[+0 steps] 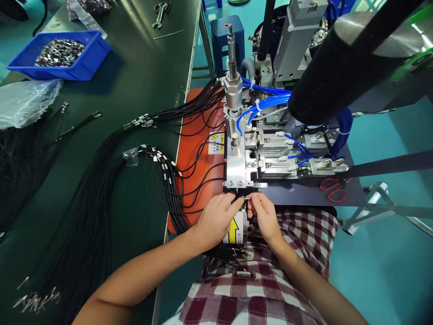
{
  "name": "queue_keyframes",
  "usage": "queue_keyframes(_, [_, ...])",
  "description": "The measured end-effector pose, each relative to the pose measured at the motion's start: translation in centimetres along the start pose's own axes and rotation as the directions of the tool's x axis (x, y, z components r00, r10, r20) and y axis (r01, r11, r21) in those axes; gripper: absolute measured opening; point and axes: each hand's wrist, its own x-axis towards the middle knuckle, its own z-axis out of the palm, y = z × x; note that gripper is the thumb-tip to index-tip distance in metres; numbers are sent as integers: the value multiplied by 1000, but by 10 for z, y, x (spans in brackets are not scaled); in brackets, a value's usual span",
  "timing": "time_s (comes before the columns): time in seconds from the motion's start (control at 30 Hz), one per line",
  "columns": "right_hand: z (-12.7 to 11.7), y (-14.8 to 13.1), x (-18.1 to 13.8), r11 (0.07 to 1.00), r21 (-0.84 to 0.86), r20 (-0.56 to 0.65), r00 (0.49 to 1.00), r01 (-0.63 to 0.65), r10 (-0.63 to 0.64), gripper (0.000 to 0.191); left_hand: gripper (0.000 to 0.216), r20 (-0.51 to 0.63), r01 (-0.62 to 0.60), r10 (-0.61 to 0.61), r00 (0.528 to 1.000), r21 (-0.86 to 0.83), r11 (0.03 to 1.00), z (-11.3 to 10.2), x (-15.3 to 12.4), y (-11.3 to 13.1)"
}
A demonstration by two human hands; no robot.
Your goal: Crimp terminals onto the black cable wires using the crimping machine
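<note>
We find the dark green workbench [135, 81] left of the left hand [216, 220]. Its right edge runs away from the wrist, and bare surface lies far beyond the hand. Directly ahead of both hands stands the silver metal press with blue air hoses [257, 153]. Its front edge sits just beyond the fingertips, leaving little room forward. The large bundle of black cables [101, 203] lies left of the left forearm, and its strands cross the orange-red flat mat [192, 149]. Red-handled scissors [333, 189] lie right of the right hand [265, 217], well apart, with open dark plate between. Both hands are closed in a pinch on the thin black cable end [245, 199], held between them just under the press edge. Its long axis runs hand to hand; we cannot tell which way its tip points.
</note>
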Motion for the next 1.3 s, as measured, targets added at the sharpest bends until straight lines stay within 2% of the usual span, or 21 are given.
queue_keyframes(0.17, [5,-1,4,985,-155,-2,997,75,-76,35,34,-97,27,-41,994,-145,989,2,-2,-4])
queue_keyframes(0.33, [15,3,2,955,-200,-67,970,217,-235,25,35,-41,28,-33,999,-101,994,2,-2,-3])
queue_keyframes(0.43, [16,6,3,977,-116,-90,978,179,-190,28,34,-46,37,-41,998,-83,996,3,-1,-2])
queue_keyframes(0.57, [13,8,6,999,23,-30,999,30,-30,37,32,-163,20,-44,986,-145,989,5,0,-3])
queue_keyframes(0.63, [12,9,6,999,-19,-45,998,49,-50,37,32,-194,7,-39,980,-164,986,5,-1,-4])
queue_keyframes(0.73, [14,9,5,983,-108,-89,984,146,-156,31,34,-170,3,-31,985,-160,987,5,-2,-6])
queue_keyframes(0.9, [20,11,6,981,-33,-99,976,192,-194,26,34,-99,24,-38,994,-143,989,5,1,-5])
queue_keyframes(1.03, [19,11,8,982,14,-73,980,188,-186,28,32,-71,99,-113,991,-178,979,0,4,-2])
queue_keyframes(1.17, [18,12,10,980,31,-59,979,197,-195,30,37,-41,218,-236,971,-254,942,-9,-8,7])
queue_keyframes(1.3, [17,13,10,978,44,-56,978,202,-200,32,40,-73,344,-353,933,-114,932,-9,-30,23])
